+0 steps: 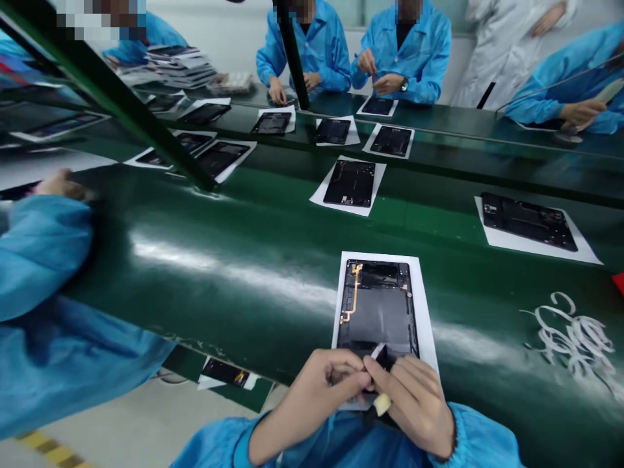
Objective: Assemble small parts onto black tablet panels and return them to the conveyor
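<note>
A black tablet back housing (377, 305) with an orange flex cable along its left side lies on a white paper sheet (425, 312) on the green belt, right in front of me. My left hand (312, 390) and my right hand (414, 396) meet over its near edge. Both pinch a small black piece with a white tab (379, 354). A pale stick-like tool (381, 404) pokes out under my right hand. The housing's near edge is hidden by my fingers.
More black housings on paper (350, 184) (529, 221) lie along the green conveyor (219, 273). A pile of white peeled strips (575, 338) sits at right. People in blue coats work across the belt (404, 45); a blue sleeve (43, 260) fills the left. A dark green frame bar (121, 97) crosses upper left.
</note>
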Tool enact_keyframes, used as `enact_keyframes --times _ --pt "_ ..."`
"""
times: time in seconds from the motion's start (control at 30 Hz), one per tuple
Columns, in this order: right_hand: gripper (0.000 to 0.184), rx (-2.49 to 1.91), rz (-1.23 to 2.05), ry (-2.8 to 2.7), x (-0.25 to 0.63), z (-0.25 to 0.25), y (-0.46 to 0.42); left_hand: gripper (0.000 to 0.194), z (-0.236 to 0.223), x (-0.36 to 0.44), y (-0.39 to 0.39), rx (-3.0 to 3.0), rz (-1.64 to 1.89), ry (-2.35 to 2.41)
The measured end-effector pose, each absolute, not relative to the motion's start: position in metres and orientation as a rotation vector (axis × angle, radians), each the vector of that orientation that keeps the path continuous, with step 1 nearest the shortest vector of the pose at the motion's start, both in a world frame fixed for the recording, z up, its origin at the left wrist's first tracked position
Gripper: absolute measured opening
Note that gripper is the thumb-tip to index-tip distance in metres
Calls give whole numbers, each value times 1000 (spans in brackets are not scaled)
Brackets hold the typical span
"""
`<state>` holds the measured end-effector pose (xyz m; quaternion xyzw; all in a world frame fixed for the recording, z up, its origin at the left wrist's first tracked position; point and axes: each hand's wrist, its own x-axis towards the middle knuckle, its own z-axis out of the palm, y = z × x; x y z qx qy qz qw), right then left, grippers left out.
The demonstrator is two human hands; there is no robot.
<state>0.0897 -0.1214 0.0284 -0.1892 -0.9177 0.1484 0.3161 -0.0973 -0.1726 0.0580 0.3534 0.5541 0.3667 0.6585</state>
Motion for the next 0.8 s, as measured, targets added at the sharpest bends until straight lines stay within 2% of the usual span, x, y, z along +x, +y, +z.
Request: enact_keyframes --times 0.2,0.43,0.6,0.7,0.8 --pt "30 -706 572 -2382 98 35 -124 28 57 -92 -173 1029 861 1315" --pt "30 -669 346 -2529 118 59 -121 25 55 -77 -171 1831 831 1307" --pt "28 -617 220 -2686 127 69 -122 16 60 -70 -163 2232 611 1283" --pt "25 -657 415 -2689 133 66 -116 15 60 -85 -169 2146 553 1271" --pt "21 -901 694 -2558 146 58 -96 24 59 -115 -195 1858 479 1418"
